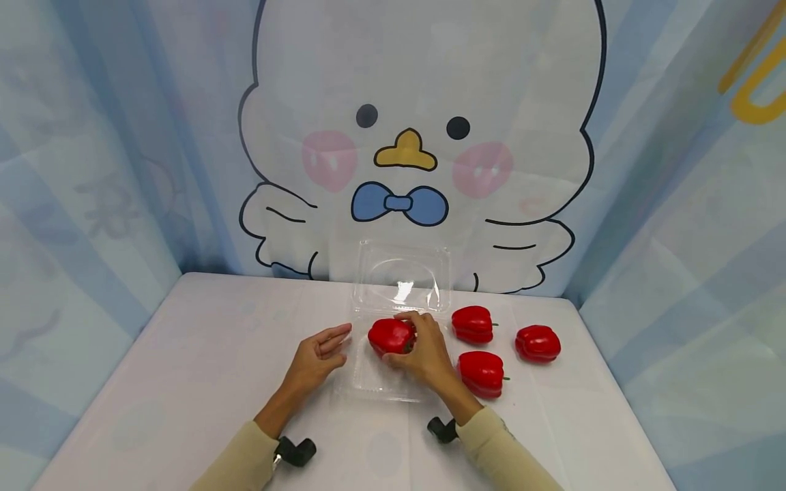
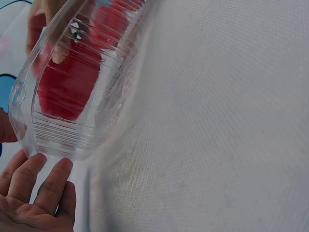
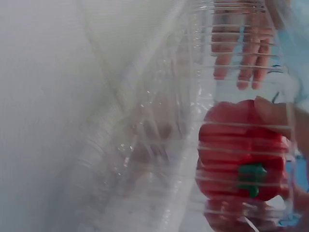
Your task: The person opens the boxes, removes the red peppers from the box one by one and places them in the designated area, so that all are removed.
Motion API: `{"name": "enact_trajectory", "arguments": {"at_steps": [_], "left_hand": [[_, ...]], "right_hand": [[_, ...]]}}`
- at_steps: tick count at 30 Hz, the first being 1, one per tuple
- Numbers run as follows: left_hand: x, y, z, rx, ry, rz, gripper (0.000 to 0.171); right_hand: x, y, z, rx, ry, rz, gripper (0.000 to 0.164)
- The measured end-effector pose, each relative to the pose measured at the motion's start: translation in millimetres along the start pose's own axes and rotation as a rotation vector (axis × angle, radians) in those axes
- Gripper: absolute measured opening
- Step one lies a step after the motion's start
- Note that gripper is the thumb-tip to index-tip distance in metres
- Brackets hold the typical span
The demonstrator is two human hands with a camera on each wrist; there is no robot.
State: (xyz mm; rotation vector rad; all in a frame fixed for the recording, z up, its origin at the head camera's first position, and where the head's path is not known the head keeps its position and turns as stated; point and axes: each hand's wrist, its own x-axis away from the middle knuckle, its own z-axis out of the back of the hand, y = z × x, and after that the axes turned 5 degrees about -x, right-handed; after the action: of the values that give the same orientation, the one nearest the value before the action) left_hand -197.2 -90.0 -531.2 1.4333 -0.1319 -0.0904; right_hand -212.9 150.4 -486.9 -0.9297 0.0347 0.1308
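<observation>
A red bell pepper (image 1: 390,336) is in my right hand (image 1: 426,351), thumb on its near side and fingers over its far side. It is over the base of a clear plastic clamshell box (image 1: 381,385), whose lid (image 1: 402,273) stands raised at the back. Through the box's ribbed wall, the right wrist view shows the pepper (image 3: 236,145) and its green stem. My left hand (image 1: 316,361) is at the left side of the box, fingers extended. In the left wrist view, the left fingertips (image 2: 60,166) are at the box's edge; whether they touch is hard to tell.
To the right of the box lie three more red bell peppers, one at the back (image 1: 473,324), one nearer (image 1: 482,374) and one farther right (image 1: 537,343). A white cloth covers the table (image 1: 202,368). Behind it hangs a printed curtain (image 1: 516,88).
</observation>
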Motion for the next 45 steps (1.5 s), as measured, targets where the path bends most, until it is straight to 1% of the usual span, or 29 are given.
{"name": "enact_trajectory", "arguments": {"at_steps": [4, 9, 15, 20, 25, 34, 45], "left_hand": [[-0.6, -1.4, -0.3, 0.001, 0.000, 0.002, 0.060], [-1.4, -3.2, -0.4, 0.001, -0.001, -0.002, 0.060], [-2.7, -5.8, 0.3, 0.008, -0.006, -0.006, 0.061], [-2.3, -5.5, 1.2, 0.009, -0.013, -0.012, 0.061], [-0.8, -3.3, 1.5, 0.018, -0.019, -0.017, 0.061], [0.5, -0.5, 1.9, 0.045, -0.032, -0.029, 0.062], [-0.4, -1.9, 1.2, 0.046, -0.024, -0.032, 0.062]], "right_hand": [[4, -6, 9, -0.038, -0.010, -0.009, 0.075], [8, -10, 19, -0.058, -0.017, -0.003, 0.075], [12, -11, 32, -0.095, -0.024, 0.028, 0.076], [16, -12, 44, -0.102, -0.029, 0.059, 0.078], [19, -11, 55, -0.103, -0.039, 0.068, 0.080], [26, -8, 75, -0.060, -0.055, 0.055, 0.080], [34, 2, 104, -0.041, -0.074, 0.090, 0.080]]}}
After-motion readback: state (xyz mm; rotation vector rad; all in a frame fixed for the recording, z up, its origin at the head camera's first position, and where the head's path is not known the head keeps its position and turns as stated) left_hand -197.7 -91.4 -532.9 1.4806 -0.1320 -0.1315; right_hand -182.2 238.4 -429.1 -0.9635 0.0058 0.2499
